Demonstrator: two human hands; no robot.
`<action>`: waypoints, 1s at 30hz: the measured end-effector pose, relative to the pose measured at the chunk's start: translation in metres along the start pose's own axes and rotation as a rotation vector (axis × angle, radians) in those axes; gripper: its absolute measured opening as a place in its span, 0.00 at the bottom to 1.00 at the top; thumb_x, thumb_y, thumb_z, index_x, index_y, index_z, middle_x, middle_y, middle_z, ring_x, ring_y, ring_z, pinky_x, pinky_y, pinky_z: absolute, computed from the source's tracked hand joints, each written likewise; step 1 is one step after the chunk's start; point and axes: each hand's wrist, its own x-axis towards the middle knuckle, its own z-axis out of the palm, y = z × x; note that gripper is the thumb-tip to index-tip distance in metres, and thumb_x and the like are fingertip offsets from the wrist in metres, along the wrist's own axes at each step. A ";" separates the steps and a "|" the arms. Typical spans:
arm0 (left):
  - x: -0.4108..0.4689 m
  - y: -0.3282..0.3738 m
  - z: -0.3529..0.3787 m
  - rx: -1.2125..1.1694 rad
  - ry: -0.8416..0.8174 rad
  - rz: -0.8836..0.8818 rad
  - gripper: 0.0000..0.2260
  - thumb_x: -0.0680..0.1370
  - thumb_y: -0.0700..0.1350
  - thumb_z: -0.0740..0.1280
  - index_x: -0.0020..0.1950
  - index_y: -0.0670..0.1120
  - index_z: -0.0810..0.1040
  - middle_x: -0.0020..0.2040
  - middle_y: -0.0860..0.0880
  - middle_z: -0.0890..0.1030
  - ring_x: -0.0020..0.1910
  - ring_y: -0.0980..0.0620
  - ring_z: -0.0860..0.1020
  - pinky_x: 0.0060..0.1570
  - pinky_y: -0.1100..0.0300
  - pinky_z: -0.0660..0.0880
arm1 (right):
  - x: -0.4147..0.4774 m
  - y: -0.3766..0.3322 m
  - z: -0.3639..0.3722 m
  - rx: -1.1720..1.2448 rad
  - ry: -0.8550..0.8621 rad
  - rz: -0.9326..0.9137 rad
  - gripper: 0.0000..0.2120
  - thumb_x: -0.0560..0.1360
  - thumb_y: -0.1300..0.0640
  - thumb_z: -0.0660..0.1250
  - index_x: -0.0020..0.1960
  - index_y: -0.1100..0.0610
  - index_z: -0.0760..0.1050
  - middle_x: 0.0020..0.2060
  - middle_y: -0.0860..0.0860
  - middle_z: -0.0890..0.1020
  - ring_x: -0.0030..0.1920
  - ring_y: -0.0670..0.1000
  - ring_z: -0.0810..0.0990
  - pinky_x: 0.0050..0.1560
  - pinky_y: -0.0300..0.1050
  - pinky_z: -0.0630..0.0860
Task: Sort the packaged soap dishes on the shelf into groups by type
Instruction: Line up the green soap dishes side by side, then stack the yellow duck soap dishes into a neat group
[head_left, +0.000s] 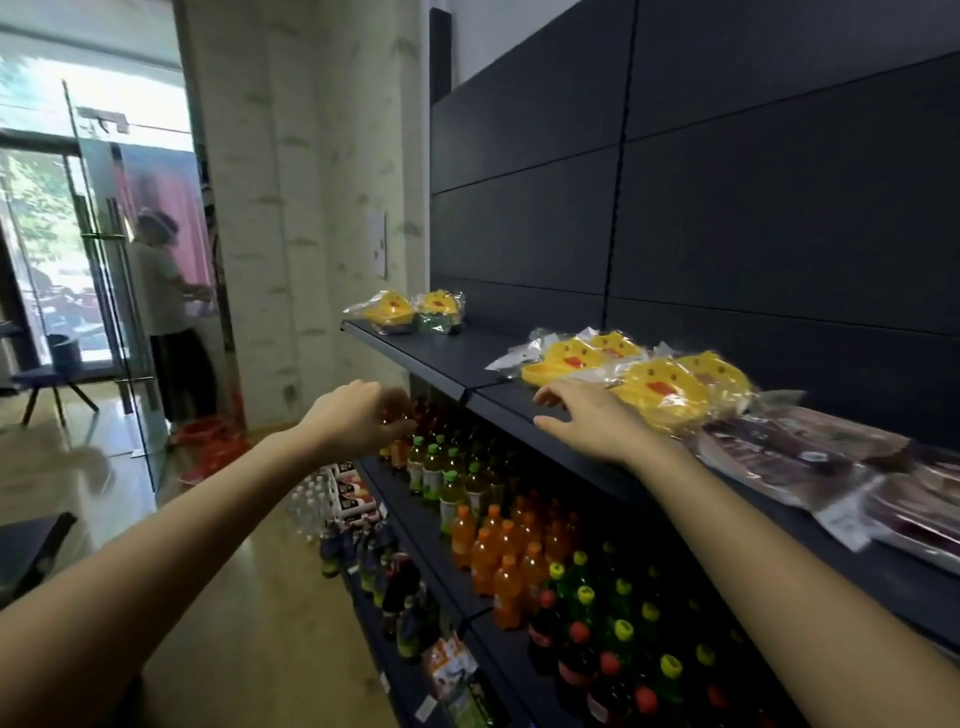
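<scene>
Several yellow duck soap dishes (649, 379) in clear bags lie grouped on the dark top shelf (467, 358). Two more duck packs (410, 309) sit at the shelf's far left end. Dark maroon packaged dishes (810, 457) lie in a pile at the right. My right hand (587, 421) hovers over the shelf's front edge with fingers spread, just left of the nearest yellow pack, holding nothing. My left hand (358, 421) hangs in front of the shelf edge, below it, fingers loosely curled and holding nothing.
Lower shelves carry rows of drink bottles (498, 545) in orange, green and red. A glass door (109, 270) stands open at the left, with a person (166, 306) beside it. Red baskets (213, 441) sit on the floor near the wall.
</scene>
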 end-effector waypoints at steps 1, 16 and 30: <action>0.006 -0.014 0.000 0.002 -0.005 -0.005 0.14 0.76 0.54 0.63 0.58 0.49 0.77 0.54 0.48 0.82 0.50 0.48 0.80 0.51 0.49 0.78 | 0.014 -0.007 0.006 0.000 -0.003 0.004 0.18 0.77 0.48 0.62 0.65 0.52 0.70 0.64 0.50 0.75 0.63 0.52 0.74 0.62 0.53 0.73; 0.142 -0.164 0.050 -0.013 0.014 -0.084 0.15 0.76 0.54 0.62 0.59 0.48 0.76 0.55 0.49 0.81 0.50 0.51 0.79 0.50 0.53 0.78 | 0.230 -0.036 0.088 -0.051 -0.042 -0.028 0.19 0.78 0.47 0.60 0.66 0.52 0.69 0.63 0.51 0.75 0.63 0.53 0.74 0.61 0.52 0.73; 0.298 -0.282 0.087 0.018 0.039 -0.131 0.15 0.77 0.54 0.61 0.59 0.47 0.77 0.55 0.48 0.81 0.45 0.55 0.75 0.46 0.58 0.76 | 0.435 -0.016 0.123 -0.085 -0.072 0.024 0.18 0.78 0.47 0.59 0.66 0.52 0.69 0.64 0.50 0.73 0.63 0.53 0.73 0.57 0.50 0.71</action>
